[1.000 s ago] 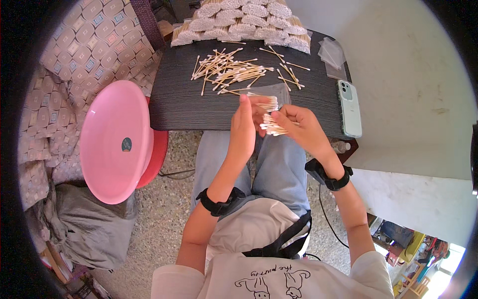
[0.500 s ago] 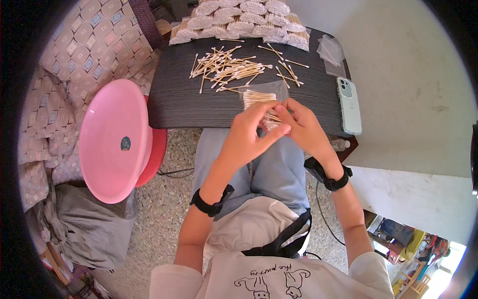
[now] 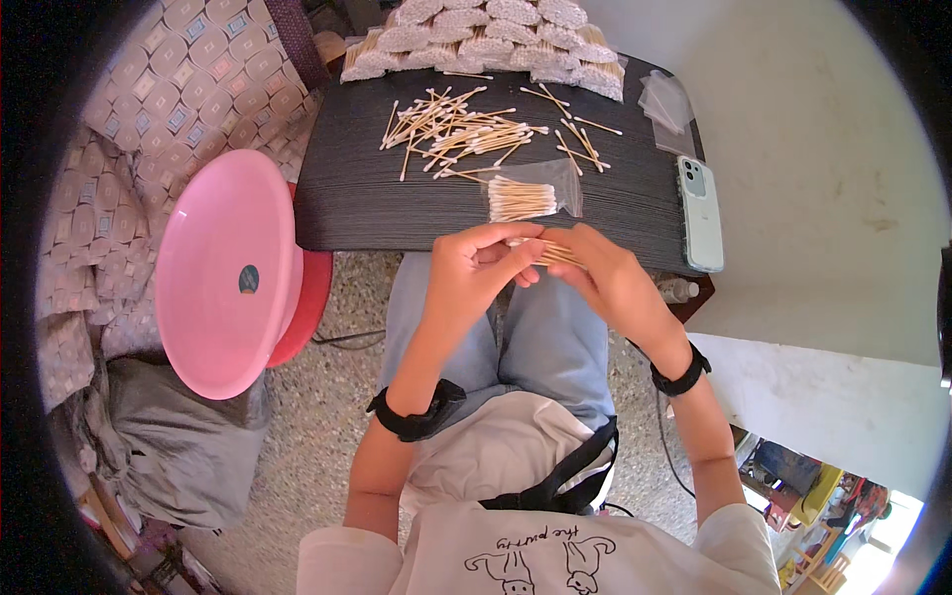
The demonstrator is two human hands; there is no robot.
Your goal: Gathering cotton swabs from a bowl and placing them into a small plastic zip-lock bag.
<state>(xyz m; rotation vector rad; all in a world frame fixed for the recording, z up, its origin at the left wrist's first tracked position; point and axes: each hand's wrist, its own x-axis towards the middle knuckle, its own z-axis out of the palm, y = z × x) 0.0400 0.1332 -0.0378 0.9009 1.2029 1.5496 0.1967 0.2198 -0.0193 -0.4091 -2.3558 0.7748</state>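
Between my two hands, just off the table's near edge, lies a small bundle of cotton swabs (image 3: 557, 254) with wooden sticks. My left hand (image 3: 483, 266) pinches the bundle's left end with thumb and fingers. The right end is gripped by my right hand (image 3: 607, 273), whose fingers cover part of the sticks. Just beyond them, a clear plastic bag (image 3: 567, 188) partly filled with a row of swabs (image 3: 522, 199) rests flat on the dark table (image 3: 367, 213). Farther back is a loose heap of cotton swabs (image 3: 456, 134), with several more (image 3: 583, 144) scattered to its right.
Stacked bags of swabs (image 3: 486, 45) line the table's far edge. Empty clear bags (image 3: 666, 104) and a pale phone (image 3: 701, 213) lie along the right side. A pink basin (image 3: 223, 283) stands at the left, and a white wall (image 3: 823, 178) borders the right.
Both hands have drawn slightly apart and turned, uncovering the filled bag on the table. The swab bundle now lies crosswise between my fingers.
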